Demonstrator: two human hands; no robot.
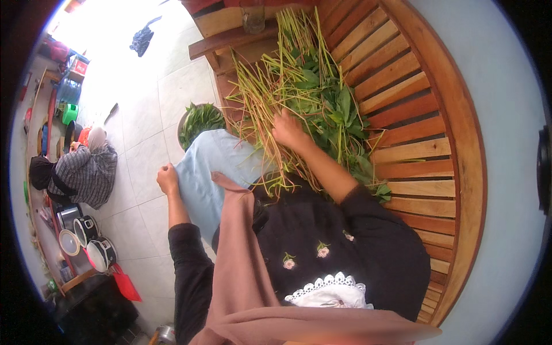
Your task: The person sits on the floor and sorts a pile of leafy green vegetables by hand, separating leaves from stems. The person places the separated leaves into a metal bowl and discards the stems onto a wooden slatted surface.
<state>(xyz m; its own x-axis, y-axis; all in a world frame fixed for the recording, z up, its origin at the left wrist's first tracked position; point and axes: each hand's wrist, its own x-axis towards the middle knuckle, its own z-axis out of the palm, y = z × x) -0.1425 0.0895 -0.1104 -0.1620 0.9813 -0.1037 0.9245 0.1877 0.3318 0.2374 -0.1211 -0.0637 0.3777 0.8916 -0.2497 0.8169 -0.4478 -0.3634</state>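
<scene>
My right hand [290, 128] is curled around some thin green and reddish stems [258, 99] in a large heap of leafy greens. The heap's leaves [340, 108] lie on the slatted wooden bench, beneath and beyond my right forearm. Several stems trail down over my lap. My left hand [167, 179] is closed in a loose fist at the edge of the light blue cloth [211, 159] over my legs. Whether it pinches that cloth is unclear. Beyond my knees, a round container holds picked green leaves [202, 123]; the cloth partly hides it.
A wooden bench [409, 189] curves along my right side. A glass jar [253, 19] stands at its far end. On the tiled floor [142, 172] lie a knife [111, 113] and a dark cloth [142, 41]. Another person [86, 172] sits at left, near rice cookers [101, 253].
</scene>
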